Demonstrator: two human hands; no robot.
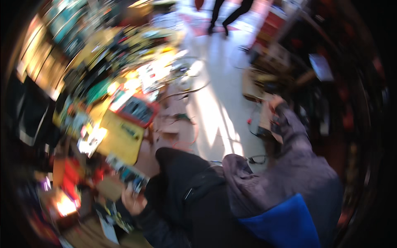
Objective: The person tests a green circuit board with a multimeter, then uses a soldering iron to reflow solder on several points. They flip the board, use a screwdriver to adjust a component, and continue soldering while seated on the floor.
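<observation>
Head view, my left hand: in the lower left of the frame, my bare left hand [134,201] has its fingers curled around the near end of a long, narrow, pale-and-teal board with dark patches [127,171]; blur hides their exact placing.
Held board: lower left, slanting up and leftward from my fingers, near the rounded corner of a yellow tabletop [118,142].
My right hand: right of centre, my bare right hand [277,101] reaches out of a grey-purple sleeve [294,131], just beside a tan, cardboard-like piece [265,118]; whether its fingers are open or closed, I cannot tell.
Tabletop: left of centre, a red-rimmed tray [154,111] with dark grey contents sits among blurred clutter.
Floor: upper centre, a pale grey floor [246,124] with bright sunlit streaks.
Other person: dark-clothed legs [237,13] at the top edge.
</observation>
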